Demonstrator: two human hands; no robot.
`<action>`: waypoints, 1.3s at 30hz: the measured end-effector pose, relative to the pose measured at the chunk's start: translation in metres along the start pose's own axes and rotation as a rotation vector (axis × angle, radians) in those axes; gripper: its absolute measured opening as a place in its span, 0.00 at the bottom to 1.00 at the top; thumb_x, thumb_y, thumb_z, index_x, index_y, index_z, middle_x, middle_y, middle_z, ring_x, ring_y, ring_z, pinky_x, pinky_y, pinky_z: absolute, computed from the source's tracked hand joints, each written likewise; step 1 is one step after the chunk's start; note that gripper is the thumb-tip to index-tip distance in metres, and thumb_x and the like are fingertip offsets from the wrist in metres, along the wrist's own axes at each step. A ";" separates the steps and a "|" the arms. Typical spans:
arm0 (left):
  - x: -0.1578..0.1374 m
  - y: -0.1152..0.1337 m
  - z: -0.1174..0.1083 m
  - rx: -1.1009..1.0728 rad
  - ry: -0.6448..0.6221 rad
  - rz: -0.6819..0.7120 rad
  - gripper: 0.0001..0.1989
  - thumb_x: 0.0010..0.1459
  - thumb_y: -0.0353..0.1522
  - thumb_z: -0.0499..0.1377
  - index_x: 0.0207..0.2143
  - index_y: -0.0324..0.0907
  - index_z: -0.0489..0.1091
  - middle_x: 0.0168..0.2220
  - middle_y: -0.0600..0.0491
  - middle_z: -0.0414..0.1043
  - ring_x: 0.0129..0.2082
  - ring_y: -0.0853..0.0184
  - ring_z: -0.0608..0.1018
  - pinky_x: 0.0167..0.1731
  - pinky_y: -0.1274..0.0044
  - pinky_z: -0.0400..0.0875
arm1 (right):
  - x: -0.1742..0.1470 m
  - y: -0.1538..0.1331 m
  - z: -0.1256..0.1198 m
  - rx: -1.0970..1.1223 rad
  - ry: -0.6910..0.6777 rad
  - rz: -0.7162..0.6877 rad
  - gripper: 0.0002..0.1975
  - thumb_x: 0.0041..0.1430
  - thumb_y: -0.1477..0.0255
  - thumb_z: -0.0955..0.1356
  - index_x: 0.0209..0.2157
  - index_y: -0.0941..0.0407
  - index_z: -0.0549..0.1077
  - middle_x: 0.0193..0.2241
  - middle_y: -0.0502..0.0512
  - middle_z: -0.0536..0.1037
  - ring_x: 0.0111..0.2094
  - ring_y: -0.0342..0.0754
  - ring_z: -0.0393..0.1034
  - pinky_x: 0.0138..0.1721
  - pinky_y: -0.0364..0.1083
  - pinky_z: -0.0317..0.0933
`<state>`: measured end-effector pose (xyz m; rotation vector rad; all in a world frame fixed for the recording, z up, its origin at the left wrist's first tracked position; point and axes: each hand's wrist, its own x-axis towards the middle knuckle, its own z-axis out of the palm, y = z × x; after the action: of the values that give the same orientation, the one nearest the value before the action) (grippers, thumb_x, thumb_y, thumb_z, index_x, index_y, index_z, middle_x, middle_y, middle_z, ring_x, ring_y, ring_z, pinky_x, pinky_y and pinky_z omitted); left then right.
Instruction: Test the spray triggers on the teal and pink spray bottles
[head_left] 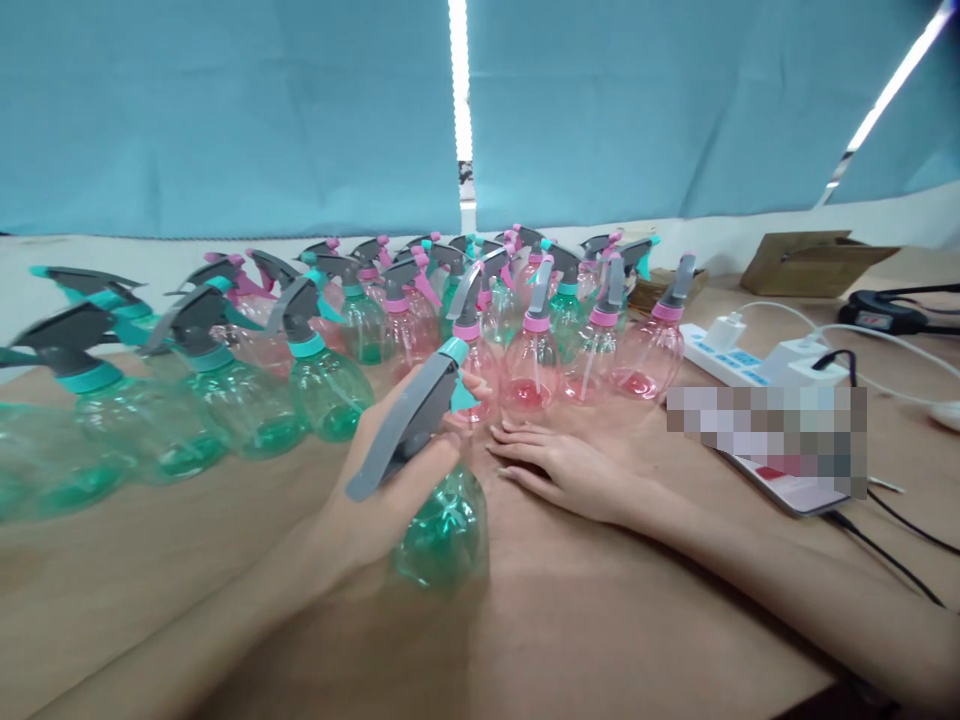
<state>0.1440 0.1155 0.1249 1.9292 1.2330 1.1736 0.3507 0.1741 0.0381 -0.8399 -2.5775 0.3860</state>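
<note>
A green spray bottle (446, 530) with a grey and teal trigger head is in my left hand (390, 480), whose fingers wrap round the head and neck. The bottle leans slightly, its nozzle pointing up and away from me; whether its base touches the table cannot be told. My right hand (559, 470) lies palm down on the wooden table (585, 620) with its fingers stretched out, holding nothing. Just beyond its fingertips stands a pink spray bottle (529, 375) in a row of similar ones. More green spray bottles, such as one with a teal collar (330, 390), stand to the left.
Several pink and green bottles fill the back of the table. At right are a white power strip (720, 355) with plugs and cables, a phone-like device (810, 495) partly blurred out, a cardboard box (810, 265) and a black device (881, 313). A blue curtain (300, 120) hangs behind.
</note>
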 end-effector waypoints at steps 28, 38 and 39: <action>-0.003 0.003 -0.004 -0.068 -0.074 0.008 0.08 0.56 0.32 0.53 0.39 0.46 0.66 0.23 0.59 0.57 0.20 0.71 0.62 0.22 0.76 0.59 | -0.009 0.004 0.001 0.049 -0.037 0.050 0.22 0.65 0.62 0.61 0.59 0.53 0.64 0.58 0.56 0.66 0.60 0.53 0.58 0.60 0.57 0.54; -0.002 0.011 -0.008 -0.047 -0.099 0.083 0.02 0.52 0.28 0.52 0.30 0.44 0.62 0.26 0.57 0.60 0.25 0.70 0.64 0.26 0.75 0.61 | -0.008 0.008 0.003 0.104 -0.007 0.032 0.18 0.65 0.63 0.61 0.53 0.51 0.71 0.56 0.55 0.70 0.57 0.54 0.63 0.57 0.58 0.58; -0.001 0.012 -0.008 -0.051 -0.097 0.082 0.03 0.52 0.28 0.52 0.30 0.44 0.62 0.27 0.57 0.62 0.26 0.69 0.66 0.27 0.75 0.63 | -0.008 0.008 0.004 0.101 -0.003 0.026 0.18 0.65 0.63 0.61 0.53 0.51 0.71 0.55 0.55 0.71 0.57 0.53 0.63 0.57 0.58 0.58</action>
<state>0.1411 0.1096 0.1378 1.9912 1.0729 1.1268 0.3589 0.1751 0.0297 -0.8389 -2.5281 0.5204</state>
